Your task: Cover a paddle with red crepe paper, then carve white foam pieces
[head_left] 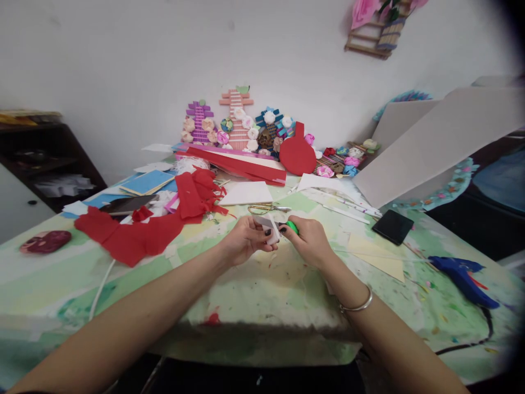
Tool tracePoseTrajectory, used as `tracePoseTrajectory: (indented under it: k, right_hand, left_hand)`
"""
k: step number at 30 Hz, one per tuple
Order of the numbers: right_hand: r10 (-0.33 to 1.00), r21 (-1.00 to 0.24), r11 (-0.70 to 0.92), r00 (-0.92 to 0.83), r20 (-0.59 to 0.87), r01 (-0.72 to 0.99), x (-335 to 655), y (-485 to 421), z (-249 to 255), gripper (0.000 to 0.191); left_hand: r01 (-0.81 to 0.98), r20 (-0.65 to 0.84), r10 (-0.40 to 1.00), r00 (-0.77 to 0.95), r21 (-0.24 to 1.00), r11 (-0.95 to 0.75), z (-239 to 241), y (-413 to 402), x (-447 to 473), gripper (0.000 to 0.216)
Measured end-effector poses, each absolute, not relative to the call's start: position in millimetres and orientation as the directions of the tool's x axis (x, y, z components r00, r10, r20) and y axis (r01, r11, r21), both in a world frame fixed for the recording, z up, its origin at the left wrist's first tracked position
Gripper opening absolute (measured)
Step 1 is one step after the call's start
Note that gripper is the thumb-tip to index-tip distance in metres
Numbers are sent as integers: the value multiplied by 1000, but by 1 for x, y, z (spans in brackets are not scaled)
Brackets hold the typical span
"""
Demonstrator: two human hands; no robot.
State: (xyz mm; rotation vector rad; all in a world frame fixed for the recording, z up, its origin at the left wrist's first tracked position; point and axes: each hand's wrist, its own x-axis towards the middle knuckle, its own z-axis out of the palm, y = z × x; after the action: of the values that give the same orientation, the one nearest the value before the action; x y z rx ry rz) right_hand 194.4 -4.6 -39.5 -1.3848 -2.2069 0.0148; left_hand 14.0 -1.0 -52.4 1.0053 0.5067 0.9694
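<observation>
Over the near middle of the table, my left hand (250, 239) is closed around a small white piece (274, 235) that looks like card or foam board. My right hand (307, 241) grips a craft knife with a green handle (292, 226). Its grey blade points left and lies against the white piece between both hands; how deep it sits I cannot tell. Just beyond the hands lie gold-handled scissors (268, 208) and a white sheet of board (245, 193).
Red crepe paper (151, 238) spreads over the left side, near a dark red pouch (46, 242). To the right are a blue glue gun (465, 279) with a cord, a black phone-like slab (392, 227) and large grey boards (435, 137). Paper-flower crafts (235, 123) line the wall.
</observation>
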Motion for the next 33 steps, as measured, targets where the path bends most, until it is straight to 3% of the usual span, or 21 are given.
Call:
tracePoseTrajectory:
  k: [33]
  right_hand:
    - [866, -314, 438, -302, 398, 842, 200, 1, -39, 50]
  left_hand:
    - [-438, 134, 817, 561, 885, 156, -46, -2, 10, 28]
